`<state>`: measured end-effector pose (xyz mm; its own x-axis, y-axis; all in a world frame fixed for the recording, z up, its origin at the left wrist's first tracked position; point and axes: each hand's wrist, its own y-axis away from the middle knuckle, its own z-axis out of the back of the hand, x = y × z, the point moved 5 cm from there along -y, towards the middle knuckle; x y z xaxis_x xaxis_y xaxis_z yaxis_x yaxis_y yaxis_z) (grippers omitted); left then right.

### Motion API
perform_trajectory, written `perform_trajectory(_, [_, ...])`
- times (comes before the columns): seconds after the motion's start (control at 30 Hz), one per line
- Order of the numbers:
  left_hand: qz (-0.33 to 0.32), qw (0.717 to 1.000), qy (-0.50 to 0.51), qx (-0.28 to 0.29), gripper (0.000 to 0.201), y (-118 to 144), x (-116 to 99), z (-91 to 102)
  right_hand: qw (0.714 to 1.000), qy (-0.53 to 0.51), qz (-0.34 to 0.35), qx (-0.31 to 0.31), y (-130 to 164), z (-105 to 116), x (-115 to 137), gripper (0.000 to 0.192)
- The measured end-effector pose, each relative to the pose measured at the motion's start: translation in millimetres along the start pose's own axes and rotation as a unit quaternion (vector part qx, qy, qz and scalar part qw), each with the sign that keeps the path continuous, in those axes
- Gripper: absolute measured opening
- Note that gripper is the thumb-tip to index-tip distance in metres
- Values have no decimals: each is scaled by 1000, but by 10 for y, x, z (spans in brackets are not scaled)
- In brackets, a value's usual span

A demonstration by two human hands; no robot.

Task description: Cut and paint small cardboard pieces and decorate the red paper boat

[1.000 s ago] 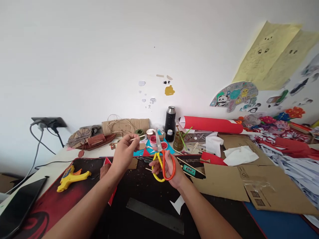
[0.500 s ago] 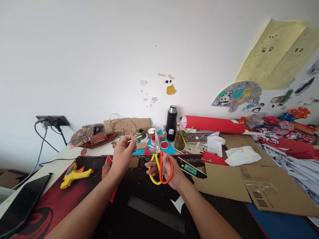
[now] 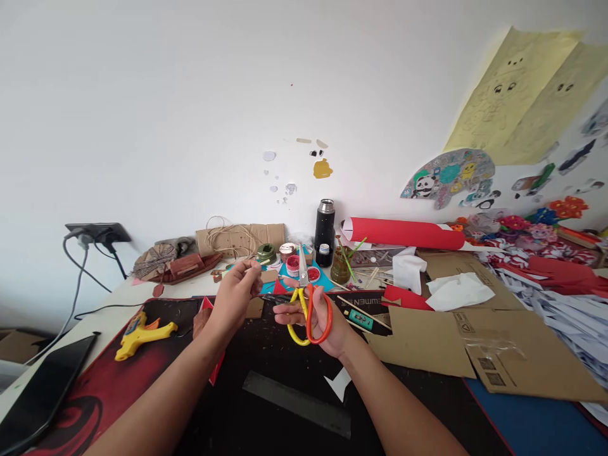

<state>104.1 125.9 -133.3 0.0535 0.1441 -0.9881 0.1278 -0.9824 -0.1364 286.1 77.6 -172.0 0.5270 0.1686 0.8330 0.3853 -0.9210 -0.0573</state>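
Observation:
My left hand (image 3: pixel 236 294) is closed in a pinch around a short thin wooden stick (image 3: pixel 261 263), whose pale end pokes out to the right. In my right hand (image 3: pixel 336 330) are scissors (image 3: pixel 303 267) with one yellow and one orange handle loop. The blades point up and away from me and look closed together, apart from the stick. Below the hands, a clear ruler (image 3: pixel 297 404) lies on the dark mat, with a white paper scrap (image 3: pixel 340 384) beside it. Behind my left wrist, a red and brown piece (image 3: pixel 203 316) is partly hidden.
On the left lie a yellow glue gun (image 3: pixel 142 335) and a black tablet-like device (image 3: pixel 45 392). Paint jars (image 3: pixel 293 265), a black flask (image 3: pixel 325 221) and a jar with brushes (image 3: pixel 340 269) stand at the back. Cardboard sheets (image 3: pixel 422 342) cover the right side.
The scissors have turned slightly, and their handles sit a little higher and further right. My left hand keeps its pinch on the stick. The whole view has shifted slightly.

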Motion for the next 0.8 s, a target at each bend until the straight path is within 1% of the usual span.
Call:
perform_trajectory(0.13, [109,989,30,98,35,156,134,-213,997,25,35,-69,-59,117,20,93])
perform_trajectory(0.23, [186,967,80,151,26,312,200,-373,991,25,57,-118,-76,173,65,101])
perform_trajectory(0.3, [237,947,125,176,18,401,230,-457,989,20,63,-134,-72,179,100,100])
perform_trajectory(0.4, [279,925,172,190,11,472,245,-521,987,11,60,-147,-58,170,136,98])
perform_trajectory(0.5, [311,909,210,183,13,502,247,-538,986,-11,52,-157,-58,176,149,94])
perform_trajectory(0.6, [342,891,246,166,17,539,237,-555,985,-35,55,-161,-66,196,163,87])
perform_trajectory(0.67, [352,882,265,167,17,570,217,-579,985,-44,54,-158,-65,199,164,83])
perform_trajectory(0.8, [371,861,285,200,21,649,168,-611,990,-52,30,-128,-53,164,130,80])
